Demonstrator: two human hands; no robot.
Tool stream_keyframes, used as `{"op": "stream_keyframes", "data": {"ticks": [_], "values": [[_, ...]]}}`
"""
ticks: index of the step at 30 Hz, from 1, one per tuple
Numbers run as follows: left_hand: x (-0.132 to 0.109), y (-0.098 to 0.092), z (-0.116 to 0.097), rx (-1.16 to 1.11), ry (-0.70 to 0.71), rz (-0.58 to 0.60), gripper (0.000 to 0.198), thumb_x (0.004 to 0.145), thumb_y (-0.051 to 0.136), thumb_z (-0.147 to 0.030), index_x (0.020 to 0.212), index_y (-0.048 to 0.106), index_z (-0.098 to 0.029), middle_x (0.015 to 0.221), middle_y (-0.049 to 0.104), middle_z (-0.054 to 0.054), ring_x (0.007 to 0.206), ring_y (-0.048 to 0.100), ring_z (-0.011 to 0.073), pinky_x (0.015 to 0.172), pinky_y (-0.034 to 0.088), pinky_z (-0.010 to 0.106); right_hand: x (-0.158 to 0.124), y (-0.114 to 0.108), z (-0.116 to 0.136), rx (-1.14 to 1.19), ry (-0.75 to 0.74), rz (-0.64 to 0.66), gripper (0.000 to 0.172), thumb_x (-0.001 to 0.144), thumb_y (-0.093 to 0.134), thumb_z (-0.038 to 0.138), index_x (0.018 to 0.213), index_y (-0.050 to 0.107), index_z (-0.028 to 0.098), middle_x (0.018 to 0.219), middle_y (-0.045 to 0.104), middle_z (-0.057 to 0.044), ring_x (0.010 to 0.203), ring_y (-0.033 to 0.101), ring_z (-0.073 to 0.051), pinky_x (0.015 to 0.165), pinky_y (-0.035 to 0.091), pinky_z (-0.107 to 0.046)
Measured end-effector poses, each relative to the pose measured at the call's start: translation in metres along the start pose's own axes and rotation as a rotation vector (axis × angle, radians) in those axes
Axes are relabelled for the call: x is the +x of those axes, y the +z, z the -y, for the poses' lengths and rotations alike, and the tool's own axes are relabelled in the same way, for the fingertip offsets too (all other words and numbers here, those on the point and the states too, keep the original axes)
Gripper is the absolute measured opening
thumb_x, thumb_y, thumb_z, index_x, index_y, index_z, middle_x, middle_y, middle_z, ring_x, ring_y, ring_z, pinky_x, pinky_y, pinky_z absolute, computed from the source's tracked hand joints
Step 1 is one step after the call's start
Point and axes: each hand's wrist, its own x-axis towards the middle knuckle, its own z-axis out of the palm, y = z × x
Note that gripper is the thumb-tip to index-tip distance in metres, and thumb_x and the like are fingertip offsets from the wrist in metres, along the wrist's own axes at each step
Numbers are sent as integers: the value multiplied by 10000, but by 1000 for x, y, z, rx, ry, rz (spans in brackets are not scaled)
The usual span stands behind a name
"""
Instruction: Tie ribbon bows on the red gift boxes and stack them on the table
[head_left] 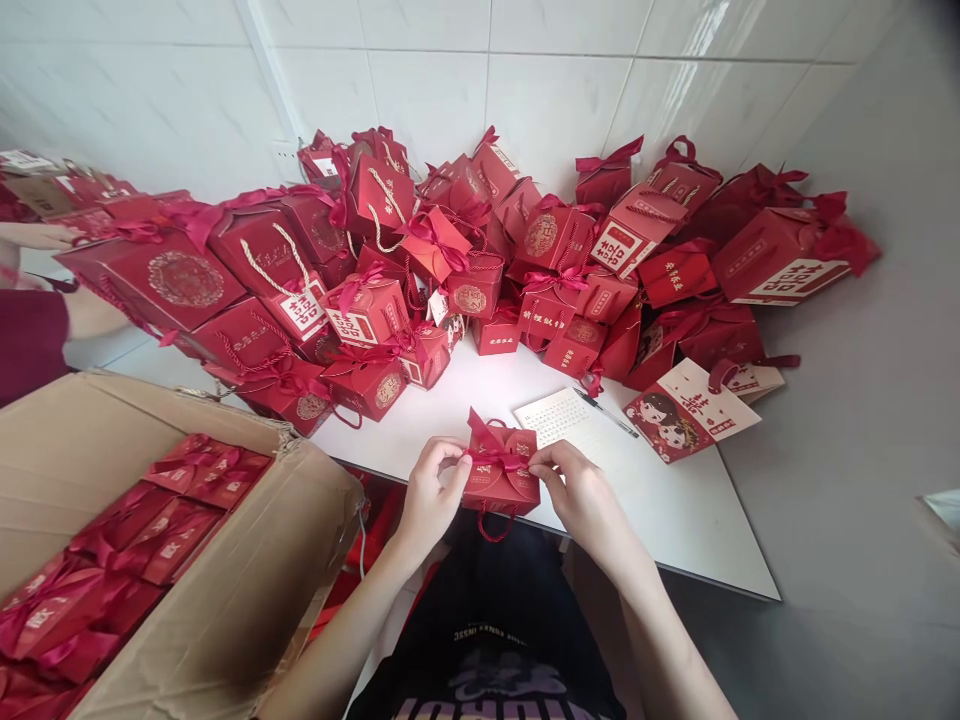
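Note:
A small red gift box (501,488) with gold print and a red cord handle sits at the white table's front edge. Across its top lies a dark red ribbon (498,455) tied in a bow. My left hand (437,490) pinches the ribbon at the box's left side, thumb and forefinger together. On the right side, my right hand (574,485) pinches the other part of the ribbon near the box's upper right corner. Just behind the box are an open notebook (559,415) and a black pen (606,412).
Many red gift boxes (544,240) are piled along the tiled wall. A cardboard carton (225,570) holding more red boxes stands at the left. Printed cards (690,410) lie at the table's right. Another person's arm (97,310) shows at far left.

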Motion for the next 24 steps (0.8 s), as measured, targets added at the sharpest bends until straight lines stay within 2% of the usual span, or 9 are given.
{"op": "stream_keyframes", "data": {"ticks": [3,7,11,14,18,20,24], "values": [[-3,-2,5,-13,-62,-2,95,825,487,-259,765,513,-190,851,563,30,817,563,154,750,460,261,-2,1,-4,-70,-66,-38,161,858,408,173,744,507,226,784,597,-41,697,574,-193,642,442,-312],[-3,-6,0,40,-37,13,72,782,508,-227,721,495,-192,813,556,20,783,542,159,696,439,257,-2,3,-7,-180,-154,-73,183,878,380,166,760,508,225,790,579,-56,719,552,-206,667,429,-333],[-2,-8,-10,7,-148,113,93,771,514,-253,708,494,-188,696,533,-4,682,530,147,583,401,233,-3,-2,-5,-203,-169,-30,196,892,371,181,792,534,222,839,578,-63,731,559,-204,699,423,-347],[0,-9,-15,-51,-205,164,142,779,511,-298,698,479,-186,641,499,-23,610,497,127,555,384,224,-7,-7,-2,-123,-96,-23,149,905,420,297,853,538,221,846,595,-58,732,570,-200,694,429,-330],[7,-7,-19,-47,-224,176,284,810,484,-392,619,441,-187,571,417,-41,548,418,110,536,358,221,-8,-3,5,-81,120,-24,391,903,364,501,644,470,227,565,548,-17,519,496,-174,519,374,-283],[10,-6,-20,-43,-228,180,307,813,488,-411,608,438,-187,567,404,-38,553,407,113,539,354,222,-7,5,7,-72,177,-9,443,882,373,543,573,433,231,495,513,-5,465,458,-162,480,344,-273],[10,-2,-17,-63,-232,208,317,826,474,-436,627,430,-192,596,405,-30,576,404,123,549,344,221,-2,19,5,78,218,-18,395,818,487,538,581,456,224,461,451,28,439,411,-135,452,318,-251]]}}
